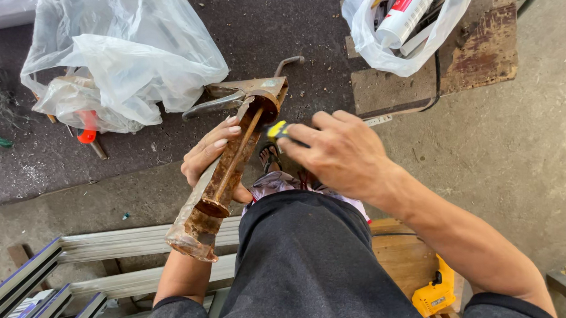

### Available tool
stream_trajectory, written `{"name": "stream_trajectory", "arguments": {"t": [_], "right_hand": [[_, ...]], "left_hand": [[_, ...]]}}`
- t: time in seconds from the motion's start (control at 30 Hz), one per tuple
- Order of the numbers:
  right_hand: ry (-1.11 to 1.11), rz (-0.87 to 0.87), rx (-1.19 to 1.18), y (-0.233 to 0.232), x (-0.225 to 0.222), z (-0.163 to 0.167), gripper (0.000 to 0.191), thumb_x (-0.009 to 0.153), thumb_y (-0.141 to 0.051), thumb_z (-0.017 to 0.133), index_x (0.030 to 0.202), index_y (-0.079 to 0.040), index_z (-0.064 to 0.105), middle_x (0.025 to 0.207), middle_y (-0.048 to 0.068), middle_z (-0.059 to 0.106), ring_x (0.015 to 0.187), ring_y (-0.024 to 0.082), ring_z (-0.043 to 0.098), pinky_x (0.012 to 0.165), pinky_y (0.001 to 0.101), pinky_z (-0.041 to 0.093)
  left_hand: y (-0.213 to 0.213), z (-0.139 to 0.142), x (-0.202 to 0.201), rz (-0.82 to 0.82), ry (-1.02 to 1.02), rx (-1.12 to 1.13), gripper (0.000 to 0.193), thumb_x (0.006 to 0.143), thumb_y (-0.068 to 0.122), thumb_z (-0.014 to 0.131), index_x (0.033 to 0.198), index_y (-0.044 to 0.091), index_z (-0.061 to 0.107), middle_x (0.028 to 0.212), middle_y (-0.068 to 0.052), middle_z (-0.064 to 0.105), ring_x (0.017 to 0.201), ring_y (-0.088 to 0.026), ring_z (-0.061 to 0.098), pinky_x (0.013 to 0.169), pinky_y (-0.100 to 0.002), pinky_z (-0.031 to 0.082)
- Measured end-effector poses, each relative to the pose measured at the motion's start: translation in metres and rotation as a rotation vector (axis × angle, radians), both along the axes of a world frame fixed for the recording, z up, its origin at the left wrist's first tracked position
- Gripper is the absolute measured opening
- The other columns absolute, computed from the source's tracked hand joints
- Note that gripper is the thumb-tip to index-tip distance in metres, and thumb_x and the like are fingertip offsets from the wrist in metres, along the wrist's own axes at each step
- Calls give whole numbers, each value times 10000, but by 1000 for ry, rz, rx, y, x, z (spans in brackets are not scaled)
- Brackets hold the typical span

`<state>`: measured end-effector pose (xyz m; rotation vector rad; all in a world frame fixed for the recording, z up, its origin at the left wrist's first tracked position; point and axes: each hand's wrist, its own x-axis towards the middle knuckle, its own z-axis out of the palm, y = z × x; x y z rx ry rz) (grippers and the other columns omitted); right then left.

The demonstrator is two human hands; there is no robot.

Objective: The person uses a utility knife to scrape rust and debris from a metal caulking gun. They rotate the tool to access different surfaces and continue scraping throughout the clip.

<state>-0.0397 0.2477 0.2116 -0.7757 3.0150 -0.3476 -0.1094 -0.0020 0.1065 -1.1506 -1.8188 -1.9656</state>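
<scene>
Hands (209, 158) grip a rusty caulking gun (231, 163) near plastic bags (127, 47).

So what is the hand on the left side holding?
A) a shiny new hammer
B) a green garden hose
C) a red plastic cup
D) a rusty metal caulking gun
D: the left hand is wrapped around the long, rusty brown metal caulking gun, with its rod and trigger handle showing, while the right hand pinches a small yellow-and-black tool near its top end.

The caulking gun (232, 150) sits in the left hand (209, 155), right hand (338, 152) just beside it, plastic bags (124, 47) beyond on the mat (271, 23).
</scene>
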Motion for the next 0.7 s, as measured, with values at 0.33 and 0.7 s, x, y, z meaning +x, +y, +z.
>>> {"name": "stream_trajectory", "arguments": {"t": [0.33,0.7], "right_hand": [[181,-202,-194,-20,6,-14,449,831,-29,635,1243,-166,750,1207,-6,727,851,157,621,735,297,525],[153,-143,-116,-30,-1,-8,409,866,-70,665,1266,-126,727,1221,34,704,831,179,612,708,325,511]], "left_hand": [[2,0,-18,-80,-68,102,903,703,544,869,1401,73,541,1345,-194,658,1363,-339,618,1154,-515,507],[9,-8,-26,-125,-44,224,890,714,496,875,1418,79,523,1361,-185,646,1383,-312,599,1191,-510,468]]}}
